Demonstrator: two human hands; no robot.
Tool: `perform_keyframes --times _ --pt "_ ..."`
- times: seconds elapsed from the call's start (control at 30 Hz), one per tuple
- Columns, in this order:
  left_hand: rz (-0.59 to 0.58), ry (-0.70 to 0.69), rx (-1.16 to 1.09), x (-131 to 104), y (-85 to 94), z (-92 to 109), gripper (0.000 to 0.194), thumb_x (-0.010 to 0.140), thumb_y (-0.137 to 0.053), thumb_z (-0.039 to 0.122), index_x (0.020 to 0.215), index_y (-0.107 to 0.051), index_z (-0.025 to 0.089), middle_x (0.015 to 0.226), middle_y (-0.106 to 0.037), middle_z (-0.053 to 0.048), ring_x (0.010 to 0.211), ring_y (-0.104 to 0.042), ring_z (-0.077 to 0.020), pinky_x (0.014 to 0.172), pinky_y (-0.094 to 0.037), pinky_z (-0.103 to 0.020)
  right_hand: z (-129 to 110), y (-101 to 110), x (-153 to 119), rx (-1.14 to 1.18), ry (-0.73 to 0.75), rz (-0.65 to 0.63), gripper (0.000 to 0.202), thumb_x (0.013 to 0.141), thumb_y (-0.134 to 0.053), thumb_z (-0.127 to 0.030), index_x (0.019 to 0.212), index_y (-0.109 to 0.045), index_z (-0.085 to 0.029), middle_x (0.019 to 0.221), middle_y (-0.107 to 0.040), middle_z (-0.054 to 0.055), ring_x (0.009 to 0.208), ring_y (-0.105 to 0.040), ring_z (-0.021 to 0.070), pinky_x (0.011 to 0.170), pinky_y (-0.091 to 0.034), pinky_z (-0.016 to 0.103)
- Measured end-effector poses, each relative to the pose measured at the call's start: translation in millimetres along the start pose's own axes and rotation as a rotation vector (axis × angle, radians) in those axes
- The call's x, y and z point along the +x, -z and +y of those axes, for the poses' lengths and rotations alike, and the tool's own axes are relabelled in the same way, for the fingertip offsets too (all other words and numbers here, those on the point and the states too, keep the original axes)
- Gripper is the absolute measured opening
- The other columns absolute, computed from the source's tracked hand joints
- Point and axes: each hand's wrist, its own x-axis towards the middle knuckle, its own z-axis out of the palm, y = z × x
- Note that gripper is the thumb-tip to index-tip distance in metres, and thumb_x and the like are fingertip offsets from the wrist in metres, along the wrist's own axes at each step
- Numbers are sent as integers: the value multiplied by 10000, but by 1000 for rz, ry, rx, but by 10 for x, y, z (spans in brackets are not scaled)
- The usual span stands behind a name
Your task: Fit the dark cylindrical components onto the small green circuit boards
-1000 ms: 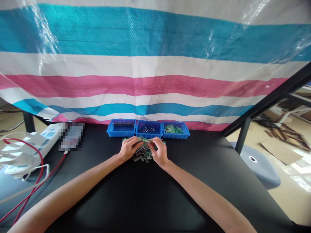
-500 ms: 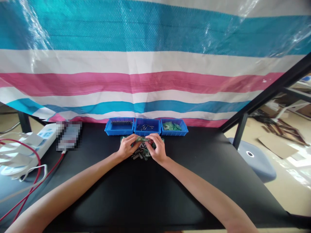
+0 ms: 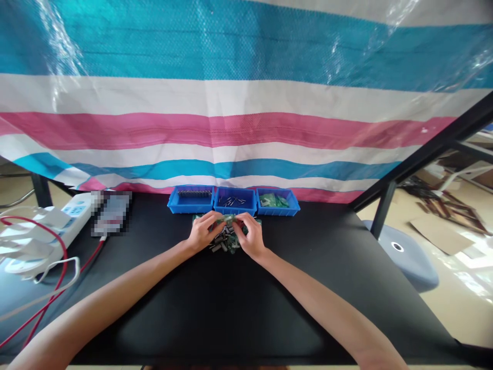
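Note:
My left hand [image 3: 204, 232] and my right hand [image 3: 251, 237] meet over a pile of small parts on the black table. Between them, both sets of fingertips pinch a small green packet [image 3: 229, 219], its far side partly hidden. Below lies the pile [image 3: 220, 243], a mix of short metal cylinders and green, shiny pieces. Just behind my hands stand three blue bins in a row. Metal cylinders line the left bin [image 3: 190, 206], thin screw-like pieces lie in the middle bin [image 3: 234, 209], and green packets fill part of the right bin [image 3: 278, 209].
On the left, a white power strip [image 3: 73, 218] with plugs sits beside a blurred-out phone-like device [image 3: 111, 213] and red and white cables. A striped plastic sheet [image 3: 246, 128] hangs behind the black table [image 3: 215, 318]. A grey stool [image 3: 408, 262] stands beyond the right edge.
The green packet between my fingers has changed its tilt slightly. Both hands stay over the pile, and the whole view has shifted a little.

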Motion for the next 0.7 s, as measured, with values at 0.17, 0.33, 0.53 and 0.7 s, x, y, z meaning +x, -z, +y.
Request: perform_keyframes --times 0.17,0.33,0.53,0.7 --pt "-23 -31 -7 3 15 7 130 906 -561 258 944 -628 154 881 -668 -66 774 -636 -134 691 -506 -222 -2 0 -3 -10 3 -26 88 915 -539 -250 912 -605 -192 867 -615 56 740 -594 162 693 -525 286" --pt "-41 -15 -14 15 17 -5 134 918 -546 262 938 -616 150 858 -661 -58 757 -624 -129 685 -502 -220 35 -16 -23 -15 -3 -29 98 933 -513 -247 912 -593 -193 832 -602 51 729 -588 165 694 -511 289" --pt "-53 -39 -44 19 -22 -21 159 893 -592 289 974 -625 156 915 -676 -66 699 -613 -109 638 -493 -206 68 -23 -28 3 25 17 65 933 -518 -215 930 -580 -198 831 -612 45 727 -595 160 682 -512 284" --pt "-70 -31 -27 -12 -42 -44 147 906 -566 264 1000 -618 163 925 -676 -65 800 -642 -131 718 -505 -219 52 -25 -20 3 42 8 68 932 -520 -212 934 -587 -201 842 -617 50 737 -596 161 683 -513 284"
